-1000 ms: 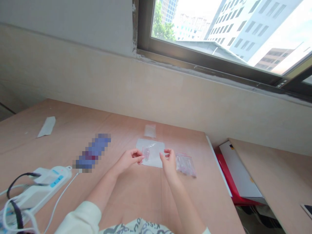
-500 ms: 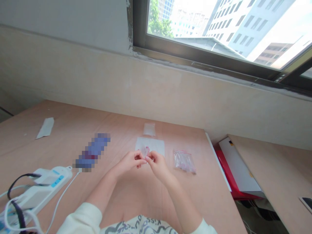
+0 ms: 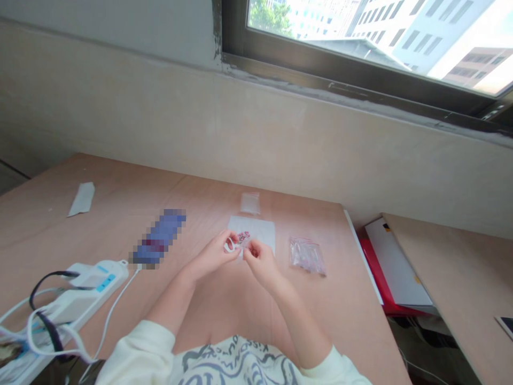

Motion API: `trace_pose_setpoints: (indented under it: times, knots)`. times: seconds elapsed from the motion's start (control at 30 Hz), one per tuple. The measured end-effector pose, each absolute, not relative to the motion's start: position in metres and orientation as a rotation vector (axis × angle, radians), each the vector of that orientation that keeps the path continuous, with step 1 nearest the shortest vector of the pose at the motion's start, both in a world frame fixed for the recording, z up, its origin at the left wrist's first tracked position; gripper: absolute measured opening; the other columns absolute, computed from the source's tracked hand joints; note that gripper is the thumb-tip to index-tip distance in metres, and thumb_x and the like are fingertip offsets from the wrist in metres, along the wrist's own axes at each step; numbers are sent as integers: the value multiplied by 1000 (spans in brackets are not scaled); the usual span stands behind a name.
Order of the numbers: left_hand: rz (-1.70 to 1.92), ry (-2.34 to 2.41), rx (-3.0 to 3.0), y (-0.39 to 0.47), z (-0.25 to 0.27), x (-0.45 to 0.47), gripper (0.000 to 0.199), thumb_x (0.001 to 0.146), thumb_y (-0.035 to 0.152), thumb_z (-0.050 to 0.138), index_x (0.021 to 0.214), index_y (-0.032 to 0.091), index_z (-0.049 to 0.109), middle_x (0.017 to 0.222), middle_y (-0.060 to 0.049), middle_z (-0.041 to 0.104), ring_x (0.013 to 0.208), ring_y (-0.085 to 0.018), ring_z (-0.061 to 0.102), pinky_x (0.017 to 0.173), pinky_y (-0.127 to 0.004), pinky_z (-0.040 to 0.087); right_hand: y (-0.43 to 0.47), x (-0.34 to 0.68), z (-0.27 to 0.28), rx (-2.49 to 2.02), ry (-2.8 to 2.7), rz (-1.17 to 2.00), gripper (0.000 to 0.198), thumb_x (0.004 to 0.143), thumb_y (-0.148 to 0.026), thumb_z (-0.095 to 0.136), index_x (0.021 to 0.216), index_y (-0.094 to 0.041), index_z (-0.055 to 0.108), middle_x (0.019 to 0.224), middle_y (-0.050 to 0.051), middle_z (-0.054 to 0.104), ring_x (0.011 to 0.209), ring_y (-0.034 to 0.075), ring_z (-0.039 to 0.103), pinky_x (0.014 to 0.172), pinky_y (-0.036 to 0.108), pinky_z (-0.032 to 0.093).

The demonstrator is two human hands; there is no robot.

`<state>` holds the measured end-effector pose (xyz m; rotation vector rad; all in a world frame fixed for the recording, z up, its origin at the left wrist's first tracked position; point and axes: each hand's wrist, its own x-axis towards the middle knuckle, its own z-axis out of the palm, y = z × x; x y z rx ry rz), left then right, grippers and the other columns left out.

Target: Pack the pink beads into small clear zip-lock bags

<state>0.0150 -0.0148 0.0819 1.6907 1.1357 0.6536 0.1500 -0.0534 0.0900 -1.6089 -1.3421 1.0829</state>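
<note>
My left hand [image 3: 222,250] is closed in a pinch above a white sheet of paper [image 3: 262,227], with a thin white loop [image 3: 229,246] at its fingertips. Close beside it, my right hand [image 3: 258,256] is pinched too; what its fingers hold is hidden. Between and just beyond the fingertips shows a cluster of small pink-red bits [image 3: 243,236], too small to name. Right of the paper lies a clear zip bag [image 3: 308,256] with purplish contents. A smaller clear zip bag [image 3: 250,203] with whitish contents lies behind the paper.
On the left are a blurred-out phone [image 3: 160,238] with a charging cable and a white power strip [image 3: 88,299] with plugs and loops of cord. A white scrap [image 3: 82,199] lies farther back. The desk's right edge borders a gap with a red folder [image 3: 379,278].
The view has tilted down slightly. The fingertips have parted a little, the white loop has come into sight at my left hand, and more pink-red bits show between the hands.
</note>
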Motion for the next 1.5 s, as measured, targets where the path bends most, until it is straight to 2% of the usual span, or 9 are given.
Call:
trace_pose_setpoints:
  times: [0.1,0.17,0.27,0.43,0.53,0.63,0.73,0.83,1.5]
  knots:
    - [695,1065,1808,-14,86,15,33,64,12,44,96,18,51,102,-5,49,97,-16,47,80,-25,41,-54,147,92,-1612,-1353,1129,15,57,-14,42,46,-18,34,44,-7,32,45,7,30,45,20,22]
    - [681,1056,1841,-14,90,11,37,66,9,40,99,19,52,109,-5,46,108,-17,40,92,-28,31,-54,149,90,-1641,-1286,1164,14,57,-13,42,46,-18,36,43,-7,34,45,7,31,44,20,23]
    - [563,939,1849,-16,95,2,37,70,15,43,106,22,50,119,-2,44,117,-17,31,100,-29,21,-52,152,88,-1586,-1154,1294,12,58,-14,42,46,-17,41,43,-6,41,44,7,36,45,20,26]
    - [412,913,1746,-23,96,-4,65,60,31,62,119,25,36,130,-3,33,120,-22,25,99,-33,22,-52,152,87,-1361,-994,1541,14,61,-16,44,47,-16,44,44,-4,48,43,7,41,47,20,30]
    - [444,1000,1755,-22,93,-3,58,62,35,59,116,24,39,125,-5,38,117,-22,32,98,-34,25,-49,156,79,-1305,-935,1616,15,64,-26,47,53,-16,47,49,-2,52,45,8,43,47,21,32]
    - [490,1077,1855,-17,88,-3,51,63,37,58,110,23,44,116,-5,45,111,-21,37,95,-35,28,-40,163,58,-1496,-944,1401,14,65,-30,49,63,-16,50,63,1,56,51,9,47,49,22,34]
    - [480,1180,1929,-12,81,-6,51,62,38,59,108,19,46,111,-7,48,108,-22,39,93,-35,29,-25,168,33,-1766,-1098,985,9,62,-23,51,68,-17,52,69,2,55,62,12,49,58,24,36]
    - [434,1243,1978,-8,75,-8,53,61,36,60,108,16,45,110,-9,49,105,-23,40,92,-35,29,-11,170,16,-1872,-1291,795,9,63,-18,49,71,-17,53,73,4,53,69,14,49,64,26,36]
    - [355,1400,2128,9,54,2,56,56,41,63,101,16,41,106,-10,53,101,-26,45,85,-38,28,8,177,24,-1973,-1528,835,9,61,-10,46,54,-16,45,58,3,54,57,13,49,53,23,33]
